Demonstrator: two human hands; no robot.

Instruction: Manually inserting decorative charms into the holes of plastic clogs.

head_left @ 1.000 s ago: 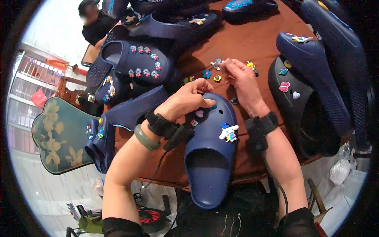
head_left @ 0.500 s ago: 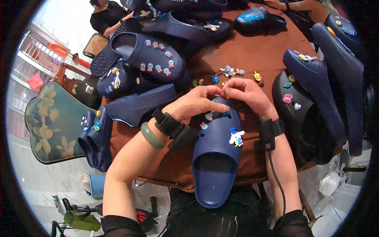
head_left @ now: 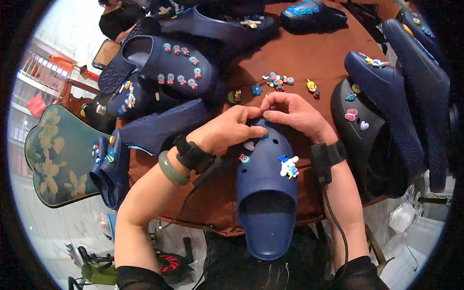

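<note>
A navy blue clog [head_left: 265,193] lies toe-away on the brown table [head_left: 309,53], its heel over the near edge. My left hand [head_left: 227,129] rests on the clog's toe, fingers curled down against it. My right hand [head_left: 295,113] presses on the same toe, thumb and forefinger pinched together touching the left fingertips. Small charms sit in the clog's holes: a white and blue figure [head_left: 289,166], a swirl [head_left: 244,158] and a pale heart [head_left: 249,145]. What lies under the fingertips is hidden.
Loose charms [head_left: 276,81] lie on the table beyond my hands. Several other dark clogs ring the table, one with swirl charms [head_left: 169,63] at the left, a black one [head_left: 360,125] at the right. A green floral chair [head_left: 53,154] stands left. Another person sits at the far side.
My right hand has come back from the loose charms to the clog's toe, and both hands now meet there. The view has shifted closer.
</note>
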